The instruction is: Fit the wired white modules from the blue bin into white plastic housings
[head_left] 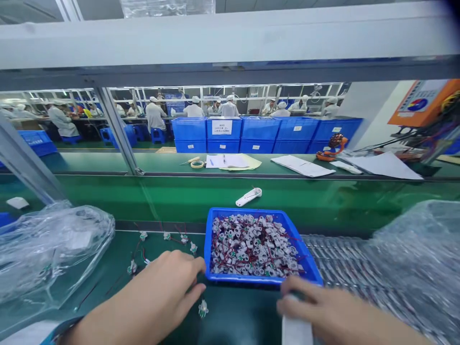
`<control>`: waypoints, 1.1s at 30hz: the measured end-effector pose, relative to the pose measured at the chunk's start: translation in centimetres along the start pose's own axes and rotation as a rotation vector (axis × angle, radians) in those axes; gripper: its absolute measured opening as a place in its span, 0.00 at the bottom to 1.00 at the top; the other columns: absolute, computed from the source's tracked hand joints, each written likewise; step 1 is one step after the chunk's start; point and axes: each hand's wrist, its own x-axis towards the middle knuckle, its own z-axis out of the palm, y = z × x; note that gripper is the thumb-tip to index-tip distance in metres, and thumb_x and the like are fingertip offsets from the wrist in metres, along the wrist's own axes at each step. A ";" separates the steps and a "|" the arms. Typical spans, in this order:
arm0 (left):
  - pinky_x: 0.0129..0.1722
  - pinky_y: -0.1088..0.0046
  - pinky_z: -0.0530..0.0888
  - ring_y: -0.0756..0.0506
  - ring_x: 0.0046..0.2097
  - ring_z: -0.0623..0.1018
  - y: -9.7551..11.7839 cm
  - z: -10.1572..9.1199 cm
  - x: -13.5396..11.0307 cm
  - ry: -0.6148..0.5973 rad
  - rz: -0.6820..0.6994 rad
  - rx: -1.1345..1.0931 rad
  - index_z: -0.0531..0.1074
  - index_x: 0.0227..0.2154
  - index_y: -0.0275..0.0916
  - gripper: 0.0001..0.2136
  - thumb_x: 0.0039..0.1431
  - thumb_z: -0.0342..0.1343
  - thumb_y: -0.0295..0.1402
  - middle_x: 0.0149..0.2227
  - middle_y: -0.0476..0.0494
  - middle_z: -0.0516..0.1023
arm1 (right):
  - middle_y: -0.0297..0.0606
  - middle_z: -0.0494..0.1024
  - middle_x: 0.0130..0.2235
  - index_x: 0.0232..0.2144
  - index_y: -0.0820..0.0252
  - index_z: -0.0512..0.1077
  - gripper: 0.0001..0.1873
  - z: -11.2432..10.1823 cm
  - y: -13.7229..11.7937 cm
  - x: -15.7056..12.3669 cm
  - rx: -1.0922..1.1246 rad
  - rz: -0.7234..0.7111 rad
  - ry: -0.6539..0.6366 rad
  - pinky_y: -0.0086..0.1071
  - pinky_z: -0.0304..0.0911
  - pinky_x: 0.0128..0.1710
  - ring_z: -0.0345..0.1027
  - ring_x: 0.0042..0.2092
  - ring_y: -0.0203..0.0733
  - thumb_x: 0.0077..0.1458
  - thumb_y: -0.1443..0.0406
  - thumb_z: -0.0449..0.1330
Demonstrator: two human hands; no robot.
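My left hand is over the bench just left of the blue tray, fingers curled, thumb and forefinger pointing right. Whatever lies within its curl is hidden. Just below its thumb is a small white plastic part with a green board; whether the hand holds its wire is unclear. My right hand, blurred, is closed on the upper end of a long white plastic piece near the tray's front right corner. The blue tray is heaped with small whitish ring-shaped parts and dark red wires.
Several wired parts lie left of the tray. Clear plastic bags bulge at left, with more plastic wrap at right over rows of clear packaging. A white housing rests behind the tray. Papers and tape sit on the ledge.
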 end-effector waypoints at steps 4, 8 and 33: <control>0.43 0.65 0.72 0.37 0.45 0.79 0.5 0.9 0.6 -0.020 0.015 0.094 0.78 0.44 0.41 0.09 0.64 0.57 0.32 0.42 0.40 0.79 | 0.38 0.77 0.46 0.48 0.50 0.72 0.24 5.7 -3.2 1.1 -0.081 -0.146 -0.206 0.29 0.63 0.25 0.77 0.28 0.42 0.50 0.75 0.64; 0.44 0.60 0.73 0.35 0.47 0.78 1.6 1.0 1.1 -0.076 0.036 0.138 0.78 0.43 0.41 0.09 0.63 0.56 0.26 0.44 0.40 0.78 | 0.39 0.77 0.52 0.49 0.51 0.72 0.29 6.7 -3.3 2.7 -0.101 -0.089 -0.160 0.29 0.67 0.34 0.80 0.37 0.44 0.49 0.83 0.58; 0.31 0.85 0.73 0.53 0.32 0.81 7.2 -5.3 1.3 0.425 0.121 -0.591 0.81 0.33 0.47 0.07 0.62 0.58 0.30 0.32 0.59 0.83 | 0.31 0.76 0.34 0.33 0.55 0.77 0.09 -7.5 -6.0 7.1 0.454 0.129 0.264 0.30 0.60 0.35 0.70 0.36 0.38 0.65 0.71 0.60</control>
